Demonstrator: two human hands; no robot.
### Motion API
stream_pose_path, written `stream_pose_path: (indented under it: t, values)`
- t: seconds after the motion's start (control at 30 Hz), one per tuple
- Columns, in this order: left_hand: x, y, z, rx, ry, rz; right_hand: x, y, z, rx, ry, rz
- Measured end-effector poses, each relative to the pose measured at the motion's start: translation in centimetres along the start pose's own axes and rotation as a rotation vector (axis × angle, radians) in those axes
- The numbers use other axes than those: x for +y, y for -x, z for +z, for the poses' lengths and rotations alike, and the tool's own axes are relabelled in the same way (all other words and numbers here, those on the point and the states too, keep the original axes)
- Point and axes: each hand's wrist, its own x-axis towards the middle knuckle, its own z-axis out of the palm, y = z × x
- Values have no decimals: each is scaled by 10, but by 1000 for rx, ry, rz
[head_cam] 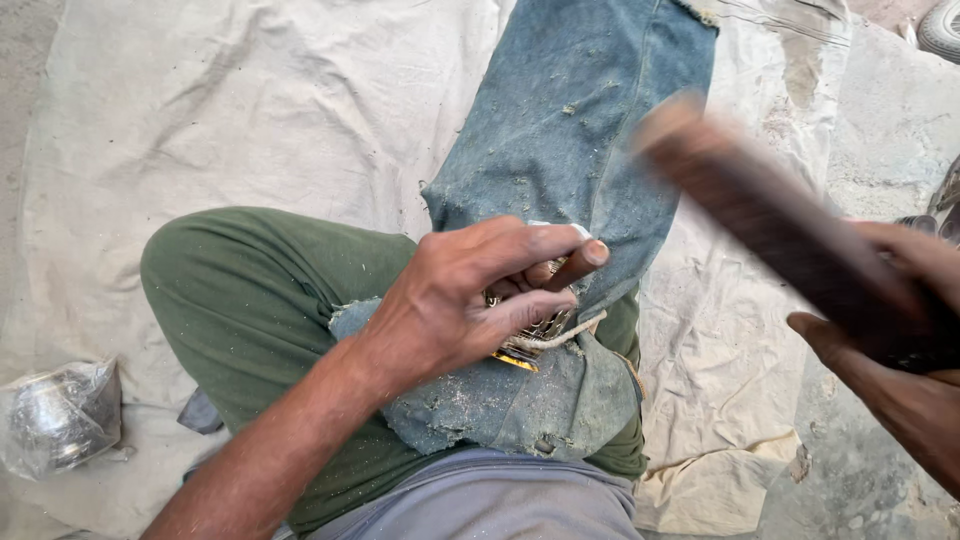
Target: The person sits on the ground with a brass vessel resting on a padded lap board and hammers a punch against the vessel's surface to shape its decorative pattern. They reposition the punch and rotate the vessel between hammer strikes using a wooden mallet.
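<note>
**Punch pinched on the knee, mallet blurred in the air**

The left hand's (pixel 455 305) thumb and fingers are closed around a short brown punch (pixel 577 264), its tip pressed down onto a small gold-coloured metal piece (pixel 530 340) that lies on the lap. Most of that piece sits under the fingers; only a patterned edge and a bright yellow corner show, so its full shape is hard to make out. It rests on a worn scrap of blue denim (pixel 560 150), dusty with pale filings, spread over a bent knee in green trousers (pixel 250 290). The left forearm runs down to the lower left, the wrist bent so the palm faces the work.

To the right, the right hand (pixel 890 350) is wrapped tight around a dark wooden mallet (pixel 760 210). The tool slants up and to the left, raised well above the punch, and is smeared with motion, so its head cannot be read. The hand itself is cut off by the frame's edge.

A crumpled clear plastic bag (pixel 60 415) with something dark inside lies at the lower left on the pale ground cloth (pixel 250 90).
</note>
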Motion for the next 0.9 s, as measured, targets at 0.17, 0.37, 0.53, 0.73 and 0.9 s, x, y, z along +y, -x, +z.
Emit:
stream_pose_path:
  t: [0.17, 0.37, 0.53, 0.73, 0.9]
  values:
    - [26, 15, 6, 4, 120, -197, -5, 12, 17, 102, -777, 49]
    - [35, 17, 26, 167, 63, -281, 7, 21, 23, 63, -1085, -4]
    - [38, 7, 21, -103, -189, -129, 4, 25, 34, -109, -517, 302]
    - [27, -10, 12, -257, -141, -76, 1, 43, 48, -147, -710, 234]
    - [30, -12, 12, -305, -194, -18, 6, 67, 68, -79, -645, 291]
